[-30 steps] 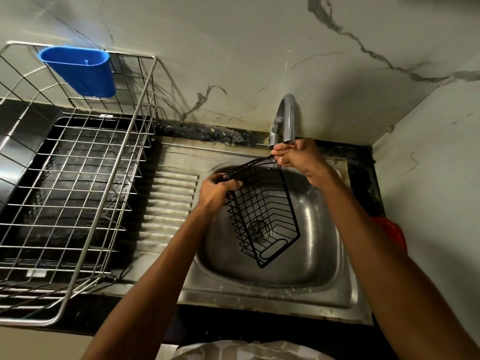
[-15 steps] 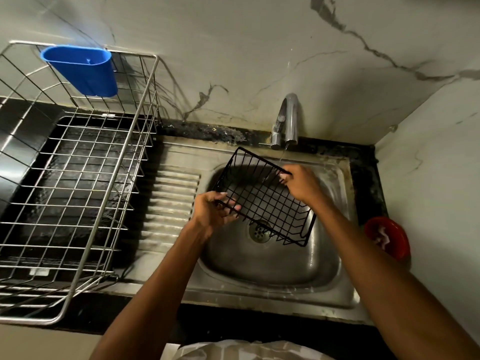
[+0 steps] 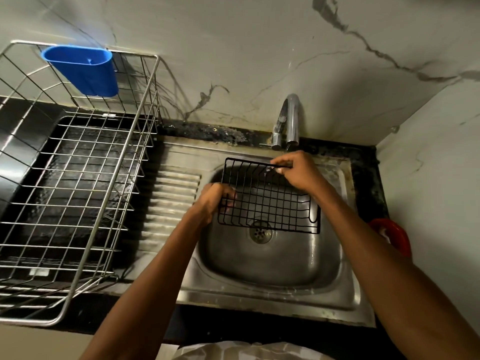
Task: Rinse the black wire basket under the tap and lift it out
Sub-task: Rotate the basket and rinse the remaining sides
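Observation:
Both of my hands hold the black wire basket (image 3: 267, 201) above the steel sink bowl (image 3: 272, 263), just below the curved chrome tap (image 3: 292, 120). My left hand (image 3: 215, 201) grips the basket's left side. My right hand (image 3: 296, 172) pinches its far rim near the spout. The basket's grid faces up toward me, roughly level, with the round drain (image 3: 260, 232) showing through the wires. I cannot make out a water stream.
A large silver wire dish rack (image 3: 78, 193) stands on the left counter, with a blue plastic cup holder (image 3: 83, 70) hung on its back rim. A red object (image 3: 394, 235) sits right of the sink by the marble wall. The ribbed drainboard (image 3: 168, 203) lies between rack and bowl.
The basket has turned from hanging on edge to lying roughly flat over the bowl. My right hand has shifted along the far rim, and my left hand has regripped the left side.

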